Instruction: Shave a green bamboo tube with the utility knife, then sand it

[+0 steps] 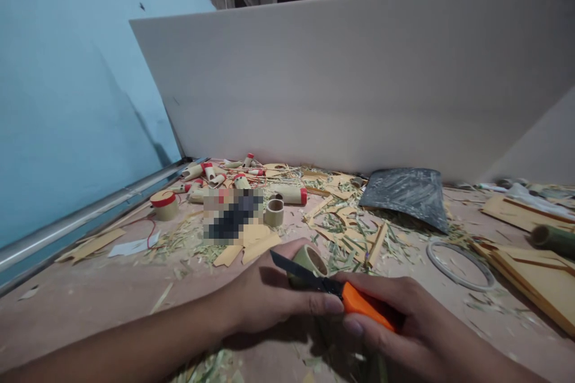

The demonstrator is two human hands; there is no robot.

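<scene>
My left hand (274, 296) is wrapped round a short green bamboo tube (309, 261), whose open end faces up and to the right. Its thumb lies along the near side, touching the black part of a knife. In my right hand (395, 311) is the orange handle of this utility knife (366, 305). The dark blade points left and lies across the near side of the tube. Part of the tube is hidden behind the blade and my left hand.
Bamboo shavings (345, 245) litter the table (112, 311). Behind my hands lie a bamboo ring (274, 213), red-ended tubes (290, 194) and dark sandpaper (404, 197). A pale ring (460, 266) and yellow boards (534, 281) are at right. A white panel (350, 84) stands behind.
</scene>
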